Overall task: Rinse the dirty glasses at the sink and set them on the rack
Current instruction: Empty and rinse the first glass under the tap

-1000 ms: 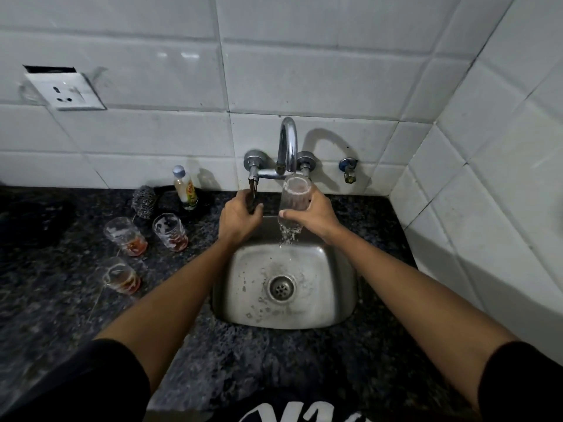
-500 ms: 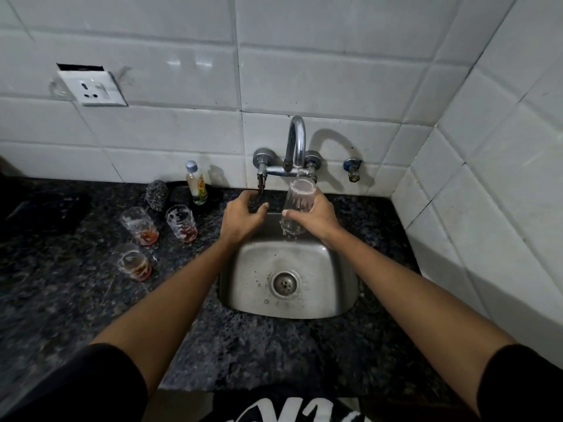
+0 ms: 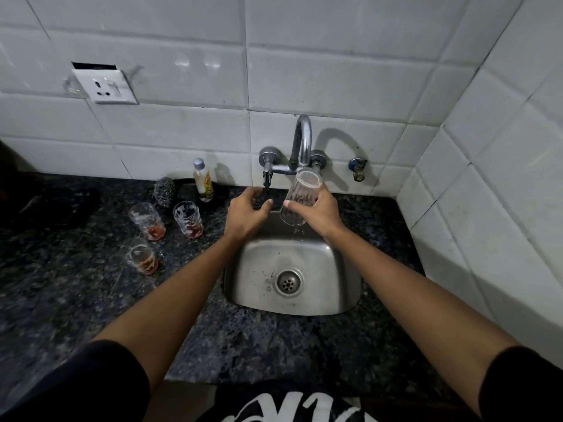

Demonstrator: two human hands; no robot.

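Two forearms reach out over the tabletop (image 3: 274,345) and across the sink (image 3: 335,300). Beyond the basin, the right hand (image 3: 323,213) grips a clear glass (image 3: 300,199) tilted under the tap spout (image 3: 301,138), likely to drain it. The left hand (image 3: 245,213) is closed around the tap lever (image 3: 265,185), probably controlling the water. Farther left, three dirty glasses (image 3: 146,220) with reddish dregs wait. No rack is visible.

No legible text anywhere.
Yellow-and-red label on the small bottle (image 3: 203,181) by the wall too blurred to read; large white lettering on the dark shirt (image 3: 292,405) at the bottom edge cut off, not decipherable.
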